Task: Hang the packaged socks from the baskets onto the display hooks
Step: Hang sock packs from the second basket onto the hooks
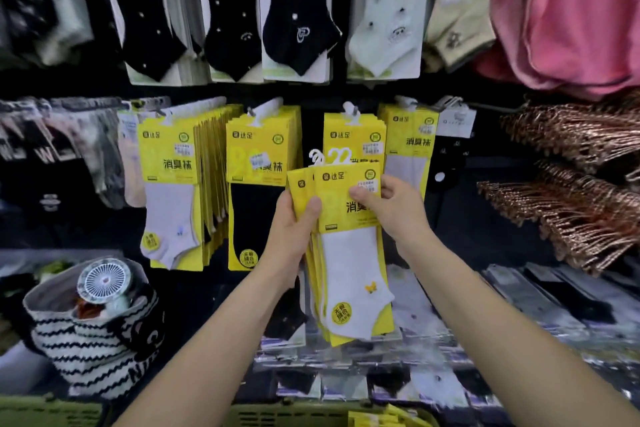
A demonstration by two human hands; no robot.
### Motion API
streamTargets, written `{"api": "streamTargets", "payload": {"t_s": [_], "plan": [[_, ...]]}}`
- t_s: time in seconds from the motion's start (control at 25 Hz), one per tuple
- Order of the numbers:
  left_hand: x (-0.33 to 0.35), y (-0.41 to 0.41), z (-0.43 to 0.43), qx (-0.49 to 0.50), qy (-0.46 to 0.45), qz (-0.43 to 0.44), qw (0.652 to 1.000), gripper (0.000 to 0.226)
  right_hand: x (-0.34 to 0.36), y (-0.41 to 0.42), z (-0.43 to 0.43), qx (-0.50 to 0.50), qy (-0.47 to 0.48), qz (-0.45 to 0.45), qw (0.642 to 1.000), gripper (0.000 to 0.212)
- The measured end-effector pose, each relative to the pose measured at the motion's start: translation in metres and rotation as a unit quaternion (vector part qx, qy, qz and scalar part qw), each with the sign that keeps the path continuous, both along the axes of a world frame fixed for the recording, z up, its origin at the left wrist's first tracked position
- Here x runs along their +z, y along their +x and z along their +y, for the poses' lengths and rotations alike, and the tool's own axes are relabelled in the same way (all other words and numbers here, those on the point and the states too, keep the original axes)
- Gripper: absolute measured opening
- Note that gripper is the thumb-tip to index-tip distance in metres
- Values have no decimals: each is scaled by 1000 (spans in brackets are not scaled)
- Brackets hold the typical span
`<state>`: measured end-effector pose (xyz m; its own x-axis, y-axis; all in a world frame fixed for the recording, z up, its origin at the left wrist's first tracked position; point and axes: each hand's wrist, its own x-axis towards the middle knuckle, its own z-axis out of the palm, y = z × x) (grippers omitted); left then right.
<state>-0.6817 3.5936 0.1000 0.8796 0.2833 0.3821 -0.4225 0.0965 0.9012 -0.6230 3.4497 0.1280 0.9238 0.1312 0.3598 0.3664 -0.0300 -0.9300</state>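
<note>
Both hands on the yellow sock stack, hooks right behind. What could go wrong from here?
1. The stack of packs is fanned and the left hand grips only its left edge. Rear packs may slip out while the right hand pinches the front one.
2. The white hanger loops sit offset, so threading several at once could miss the hook.
3. The black-sock packs hang close; a white pack could land there.

Both bare forearms were stretched forward; the left hand [294, 229] gripped the sock packs [349, 274], the right hand [393, 208] pinched the front pack's top.
</note>
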Motion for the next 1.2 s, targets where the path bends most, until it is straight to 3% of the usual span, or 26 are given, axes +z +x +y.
{"api": "streamTargets", "payload": {"t_s": [0.16,0.32,0.56,0.76,0.88,1.2], "plan": [[26,16,12,15,26,-7,1000,26,16,14,3,-13,57,22,998,20],[30,23,16,45,19,-20,999,23,18,20,3,-18,47,-8,999,4],[53,30,31,158,43,-61,985,17,26,45,-6,-98,59,-10,993,14],[60,28,49,151,45,-73,985,15,30,48,7,-101,81,-33,991,17],[60,24,57,154,63,-77,983,15,30,50,15,-91,92,-46,991,8],[59,14,69,169,67,-63,981,15,20,58,20,-123,33,-80,989,13]]}}
